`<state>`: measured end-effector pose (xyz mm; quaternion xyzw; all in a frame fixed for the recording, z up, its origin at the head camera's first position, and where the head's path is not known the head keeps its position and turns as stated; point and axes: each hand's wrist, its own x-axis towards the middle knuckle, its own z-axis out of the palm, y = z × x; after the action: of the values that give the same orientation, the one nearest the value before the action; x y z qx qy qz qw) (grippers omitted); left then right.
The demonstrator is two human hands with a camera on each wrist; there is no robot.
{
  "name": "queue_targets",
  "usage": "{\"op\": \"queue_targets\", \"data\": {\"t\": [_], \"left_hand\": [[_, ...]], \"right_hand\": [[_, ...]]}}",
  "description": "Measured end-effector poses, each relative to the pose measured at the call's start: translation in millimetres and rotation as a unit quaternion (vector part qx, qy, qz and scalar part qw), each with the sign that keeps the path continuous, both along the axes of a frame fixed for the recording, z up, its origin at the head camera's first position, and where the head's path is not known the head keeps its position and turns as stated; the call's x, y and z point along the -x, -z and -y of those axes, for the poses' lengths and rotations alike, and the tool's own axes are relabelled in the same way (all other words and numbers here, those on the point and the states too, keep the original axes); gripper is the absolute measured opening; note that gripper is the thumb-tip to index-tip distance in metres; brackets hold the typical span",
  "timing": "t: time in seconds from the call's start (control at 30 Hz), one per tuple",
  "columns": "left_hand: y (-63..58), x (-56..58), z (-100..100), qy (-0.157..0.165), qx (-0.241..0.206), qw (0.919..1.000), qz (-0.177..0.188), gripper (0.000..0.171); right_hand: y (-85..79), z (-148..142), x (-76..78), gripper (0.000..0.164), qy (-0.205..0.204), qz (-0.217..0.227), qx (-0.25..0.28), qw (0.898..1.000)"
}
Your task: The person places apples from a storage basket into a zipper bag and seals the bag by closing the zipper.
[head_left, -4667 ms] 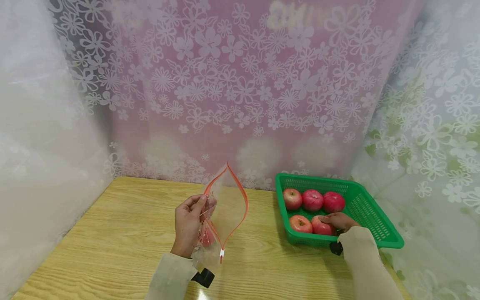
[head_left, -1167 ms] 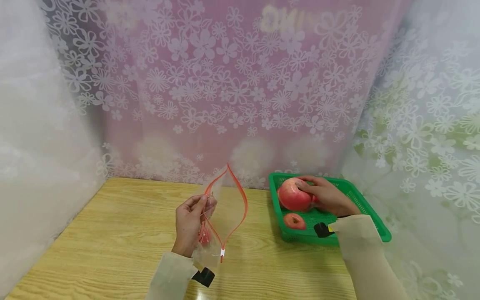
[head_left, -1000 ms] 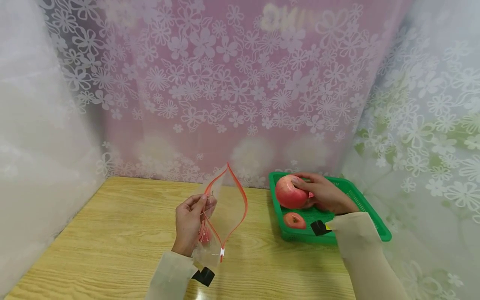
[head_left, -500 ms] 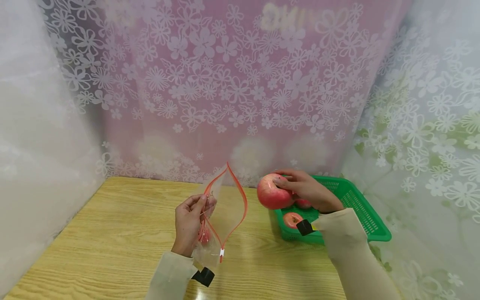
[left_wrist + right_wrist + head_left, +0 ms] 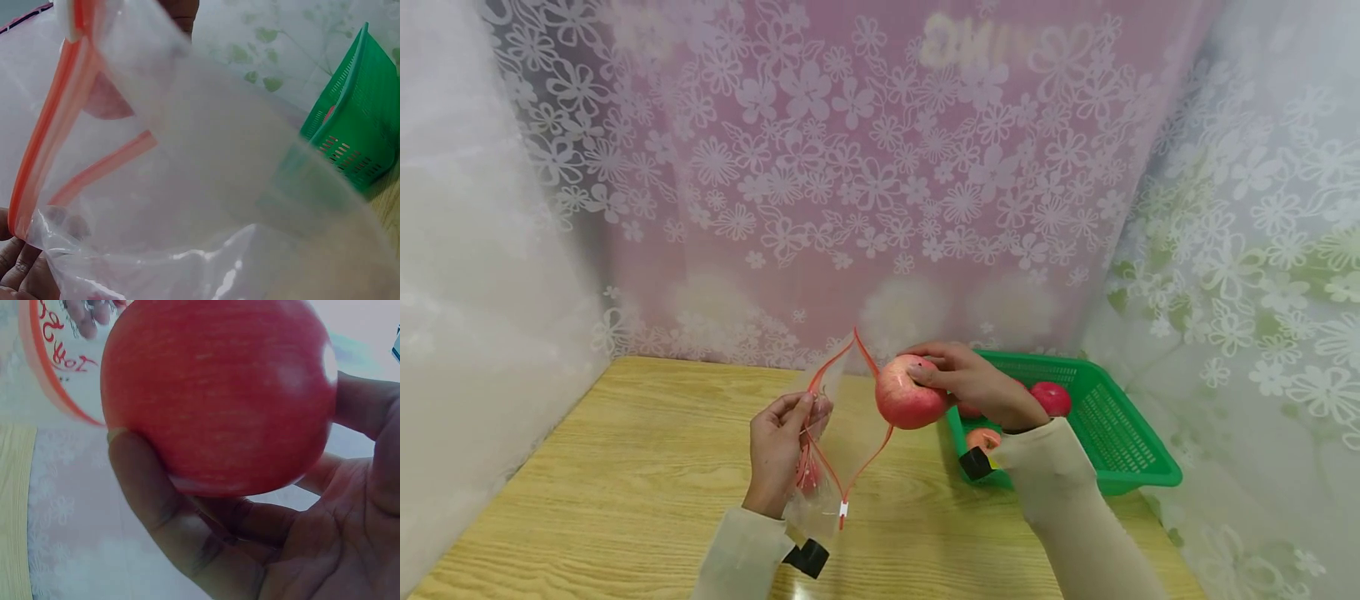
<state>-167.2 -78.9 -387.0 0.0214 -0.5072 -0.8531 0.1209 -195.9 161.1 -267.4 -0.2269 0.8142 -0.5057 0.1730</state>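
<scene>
Head view: left hand (image 5: 775, 454) pinches the bag (image 5: 822, 492) by its zip (image 5: 827, 463), mouth spread; right hand (image 5: 973, 385) curls its grip round an apple (image 5: 906, 400) at the mouth's right edge; basket (image 5: 1116, 417) beyond, rightward. For clean entry, centre the apple.

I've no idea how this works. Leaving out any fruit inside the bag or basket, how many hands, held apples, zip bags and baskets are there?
Hands: 2, the left hand and the right hand
Apple held in the right hand: 1
Zip bag with orange edging: 1
Green plastic basket: 1
Total: 5
</scene>
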Motion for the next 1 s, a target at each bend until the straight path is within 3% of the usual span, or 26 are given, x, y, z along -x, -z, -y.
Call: {"op": "queue_targets", "data": {"t": [0.3,0.5,0.7,1.0], "left_hand": [[0.3,-1.6,-0.5,-0.003,0.01,0.9999,0.005,0.026],[0.0,-1.9,-0.5,-0.003,0.015,0.9999,0.003,0.027],[0.8,-1.6,-0.1,-0.004,0.014,0.9999,-0.007,0.029],[0.4,-0.9,0.1,-0.005,0.02,0.9998,0.0,0.029]], "right_hand": [[2.9,22.5,-3.6,0.043,-0.039,-0.021,0.014,0.999],[6.5,34.6,-3.6,0.043,-0.044,-0.027,0.0,0.999],[12.9,44.3,-2.1,0.04,-0.041,-0.089,-0.049,0.994],[18.5,53.6,-0.2,0.037,-0.039,-0.163,-0.123,0.978]]}}
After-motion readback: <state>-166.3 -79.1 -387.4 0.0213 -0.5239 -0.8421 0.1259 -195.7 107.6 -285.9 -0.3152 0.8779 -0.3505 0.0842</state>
